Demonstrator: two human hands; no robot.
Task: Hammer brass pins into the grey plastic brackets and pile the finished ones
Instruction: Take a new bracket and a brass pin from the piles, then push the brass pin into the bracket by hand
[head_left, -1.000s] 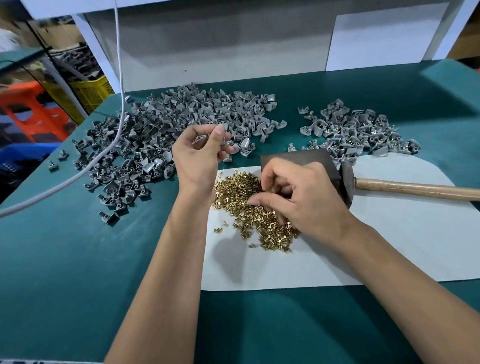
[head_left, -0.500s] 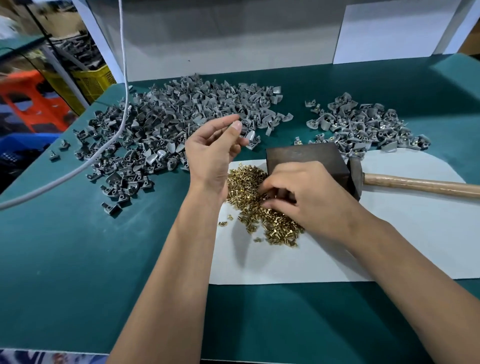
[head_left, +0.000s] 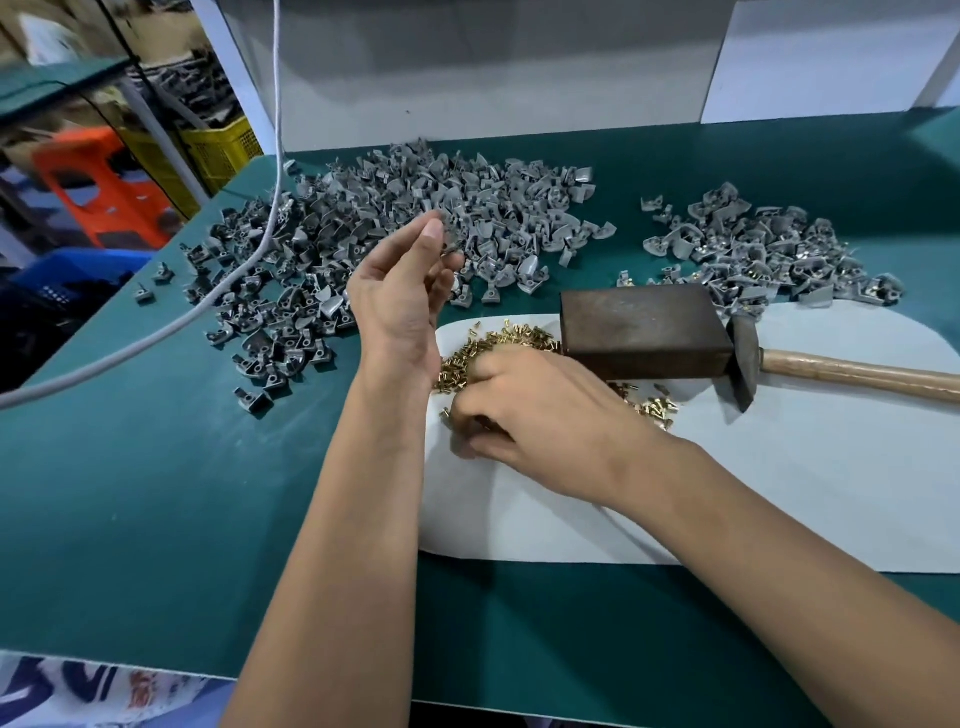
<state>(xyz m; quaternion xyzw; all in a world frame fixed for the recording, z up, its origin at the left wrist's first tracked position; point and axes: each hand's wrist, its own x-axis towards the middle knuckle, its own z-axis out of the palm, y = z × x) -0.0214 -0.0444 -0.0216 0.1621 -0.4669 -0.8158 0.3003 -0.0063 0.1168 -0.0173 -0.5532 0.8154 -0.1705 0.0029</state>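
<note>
the green table (head_left: 156, 493) carries everything. across its far left spreads the big heap of grey brackets (head_left: 395, 228), seemingly unpinned; a smaller pile of brackets (head_left: 769, 249), some showing brass, lies far right and looks like the finished lot. a white sheet (head_left: 779, 493) covers the near right. on it sits a dark block (head_left: 639, 332), with the hammer (head_left: 852, 369) lying untouched just beside it, head against the block. left of the block lies the scatter of brass pins (head_left: 498, 338).

the left hand (head_left: 400, 301) hovers raised between the heap and the pins, fingers loosely curled; whether they pinch a bracket i cannot tell. the right hand (head_left: 545, 421) rests on the pins, fingers curled down into them, probably picking one, though the pinch itself is hidden.

risks, as i judge them: the pins are tiny and loose, so a sweep of the right hand could flick some off the sheet; grabbing two at once would slow the fit. the white cable (head_left: 223, 291) draped over the heap could snag the left wrist and drag brackets off the edge.
</note>
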